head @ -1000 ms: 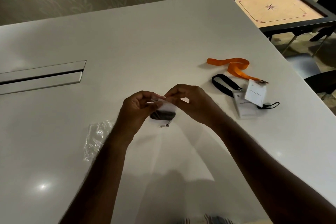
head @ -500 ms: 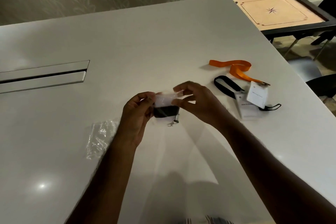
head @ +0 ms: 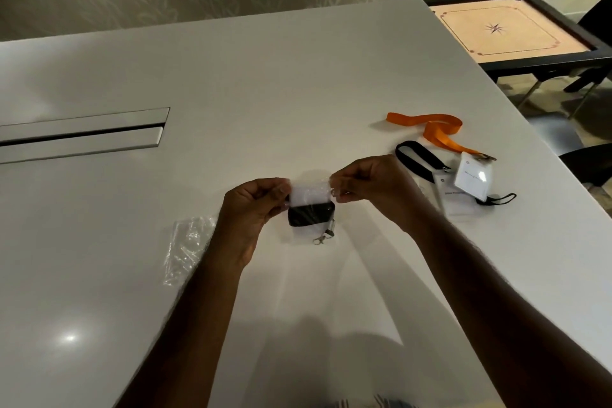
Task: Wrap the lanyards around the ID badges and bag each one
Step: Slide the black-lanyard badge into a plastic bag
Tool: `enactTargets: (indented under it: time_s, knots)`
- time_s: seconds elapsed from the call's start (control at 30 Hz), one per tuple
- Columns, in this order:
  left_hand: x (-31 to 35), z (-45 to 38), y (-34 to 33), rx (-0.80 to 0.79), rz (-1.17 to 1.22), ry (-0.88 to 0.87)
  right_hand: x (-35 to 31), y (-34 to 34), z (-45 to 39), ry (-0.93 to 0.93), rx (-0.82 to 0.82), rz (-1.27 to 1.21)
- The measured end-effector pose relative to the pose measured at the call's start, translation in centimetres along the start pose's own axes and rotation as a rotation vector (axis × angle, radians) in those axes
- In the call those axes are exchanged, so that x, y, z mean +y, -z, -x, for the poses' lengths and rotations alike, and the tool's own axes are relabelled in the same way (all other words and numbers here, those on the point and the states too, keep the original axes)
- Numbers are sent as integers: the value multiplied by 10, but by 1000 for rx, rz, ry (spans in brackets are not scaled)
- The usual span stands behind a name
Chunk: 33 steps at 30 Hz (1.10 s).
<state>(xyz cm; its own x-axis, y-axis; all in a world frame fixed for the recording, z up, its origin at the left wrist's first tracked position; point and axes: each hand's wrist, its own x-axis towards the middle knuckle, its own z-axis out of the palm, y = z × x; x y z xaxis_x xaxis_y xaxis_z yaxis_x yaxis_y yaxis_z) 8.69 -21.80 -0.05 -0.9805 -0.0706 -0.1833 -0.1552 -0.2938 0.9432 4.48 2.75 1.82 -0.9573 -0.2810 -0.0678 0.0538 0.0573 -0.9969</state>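
Above the white table [head: 298, 76] I hold a small clear bag [head: 311, 190] by its top corners. My left hand [head: 255, 205] pinches the left corner and my right hand [head: 367, 185] the right one. Inside the bag sits a white badge wound with a black lanyard [head: 309, 214], and a metal clip [head: 323, 237] hangs at the bottom. To the right lie an orange lanyard [head: 433, 129] with its badge [head: 472, 179] and a black lanyard [head: 417, 157] with a second badge [head: 453, 200], both unwrapped.
Spare clear bags [head: 188, 245] lie on the table left of my left forearm. A metal cable slot [head: 82, 134] is set into the table at the far left. Beyond the table's right edge stand a carrom board [head: 506, 30] and dark chairs [head: 589, 162].
My hands have moved apart to the bag's top corners, stretching its mouth flat. The wrapped badge now sits lower inside the bag.
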Motion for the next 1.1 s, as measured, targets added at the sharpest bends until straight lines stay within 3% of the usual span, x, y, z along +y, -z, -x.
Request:
enactTargets:
  time_s: [0.33, 0.5, 0.63, 0.77, 1.1]
  knots:
    - [5, -3, 20, 32, -236, -63, 2, -13, 0, 16, -31, 84]
    - [7, -3, 30, 11, -196, -44, 7, -23, 3, -45, -72, 122]
    - [8, -2, 43, -46, -248, -33, 8, -31, 0, -38, -23, 190]
    - [12, -3, 57, -89, -466, -80, 7, -36, 0, -21, 13, 257]
    - [13, 0, 59, -65, -618, -213, 5, -49, 6, 49, 83, 446]
